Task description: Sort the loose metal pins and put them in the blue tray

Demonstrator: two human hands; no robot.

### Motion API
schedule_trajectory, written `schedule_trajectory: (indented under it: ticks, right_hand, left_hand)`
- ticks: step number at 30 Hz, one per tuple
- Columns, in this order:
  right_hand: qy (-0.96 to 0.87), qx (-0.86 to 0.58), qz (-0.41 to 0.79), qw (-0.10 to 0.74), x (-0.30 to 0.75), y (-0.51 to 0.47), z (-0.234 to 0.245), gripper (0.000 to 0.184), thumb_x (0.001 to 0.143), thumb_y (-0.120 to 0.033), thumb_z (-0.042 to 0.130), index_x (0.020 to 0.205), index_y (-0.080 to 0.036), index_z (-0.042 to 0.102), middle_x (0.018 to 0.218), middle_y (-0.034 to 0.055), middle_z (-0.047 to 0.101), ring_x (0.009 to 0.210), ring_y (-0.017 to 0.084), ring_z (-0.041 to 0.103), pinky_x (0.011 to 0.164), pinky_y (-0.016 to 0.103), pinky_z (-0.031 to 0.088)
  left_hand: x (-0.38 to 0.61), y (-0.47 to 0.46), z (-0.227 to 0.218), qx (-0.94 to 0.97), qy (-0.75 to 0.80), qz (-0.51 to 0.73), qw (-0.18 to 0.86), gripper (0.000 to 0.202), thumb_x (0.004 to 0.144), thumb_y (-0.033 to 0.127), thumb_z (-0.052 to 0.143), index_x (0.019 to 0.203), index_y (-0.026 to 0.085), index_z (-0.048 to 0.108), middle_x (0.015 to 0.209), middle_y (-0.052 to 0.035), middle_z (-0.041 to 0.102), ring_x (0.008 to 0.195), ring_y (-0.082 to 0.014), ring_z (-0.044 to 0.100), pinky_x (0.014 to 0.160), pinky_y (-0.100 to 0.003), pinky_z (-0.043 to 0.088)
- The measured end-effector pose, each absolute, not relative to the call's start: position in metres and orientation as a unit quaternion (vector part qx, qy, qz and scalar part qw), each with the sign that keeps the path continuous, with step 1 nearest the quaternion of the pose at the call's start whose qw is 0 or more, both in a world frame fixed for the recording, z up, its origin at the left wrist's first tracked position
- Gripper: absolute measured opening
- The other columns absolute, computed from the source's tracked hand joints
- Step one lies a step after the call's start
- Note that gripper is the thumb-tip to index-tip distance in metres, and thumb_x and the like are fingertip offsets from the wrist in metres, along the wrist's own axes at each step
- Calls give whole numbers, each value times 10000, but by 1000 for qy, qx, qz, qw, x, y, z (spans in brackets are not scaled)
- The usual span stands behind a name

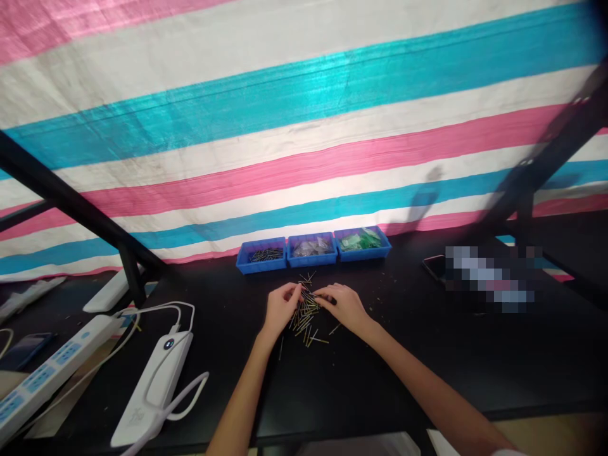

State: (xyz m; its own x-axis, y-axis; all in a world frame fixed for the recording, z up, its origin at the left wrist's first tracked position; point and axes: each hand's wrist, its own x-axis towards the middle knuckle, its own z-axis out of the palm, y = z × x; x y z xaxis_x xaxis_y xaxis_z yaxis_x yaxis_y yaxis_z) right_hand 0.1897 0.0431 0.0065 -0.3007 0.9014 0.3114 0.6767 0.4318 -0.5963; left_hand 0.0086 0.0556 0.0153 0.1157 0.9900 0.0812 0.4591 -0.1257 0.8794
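Observation:
A loose pile of thin metal rods (306,316), some dark and some brass-coloured, lies on the black table; they resemble long screws or drill bits. At the pile's upper left, my left hand (282,307) is closed with thumb and finger pinched together. My right hand (344,305) bends in from the other side, its thumb and finger closed at the pile's upper right edge. Whatever the fingertips hold is too small to make out. Behind the hands stand three blue bins in a row: one with dark thin pieces (266,255), one with clear plastic bags (311,247), one with green bags (363,239).
On the left lie a white power bank (154,386) with looping cables and a white power strip (52,370). A phone (434,267) sits at the right beside a blurred-out patch. Black metal frame bars (71,206) slant before a striped tarp (285,158).

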Motion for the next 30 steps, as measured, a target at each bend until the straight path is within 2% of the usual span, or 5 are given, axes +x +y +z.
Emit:
schedule_trajectory:
  ticks: [4,10,16,21,30]
  right_hand:
    - [-724,-533,222,377,189,43,7,203,782,-389,576,870,-248,694,684,2,669,593,142,549,594,264,413]
    - [-645,-495,346,467,185,44,6,202,770,-312,581,894,-201,695,798,31,708,674,165,626,608,264,467]
    - [-637,-448,404,479,182,41,9,246,798,-264,533,989,-196,671,929,50,702,819,189,644,681,299,490]
    - [-636,-438,414,481,182,39,12,288,789,-274,549,1047,-185,641,861,43,710,773,181,639,677,307,493]
    - [-585,-428,479,496,181,43,4,297,749,-335,603,981,-159,661,864,73,705,795,204,654,719,346,524]
  left_hand:
    - [12,51,16,639,543,395,375,371,798,460,464,833,151,667,692,-36,657,567,-115,558,456,-188,397]
    - [16,46,14,632,535,416,377,356,758,444,540,920,152,662,768,-50,671,573,-112,547,445,-194,387]
    - [16,49,10,626,519,427,395,327,730,411,595,915,150,664,719,-34,646,541,-94,514,450,-193,386]
    - [18,49,5,642,487,447,390,264,702,380,639,813,144,680,753,-42,628,550,-83,497,481,-198,395]
    - [19,50,4,614,473,468,425,267,688,394,645,785,149,684,800,-47,609,546,-81,513,409,-184,375]
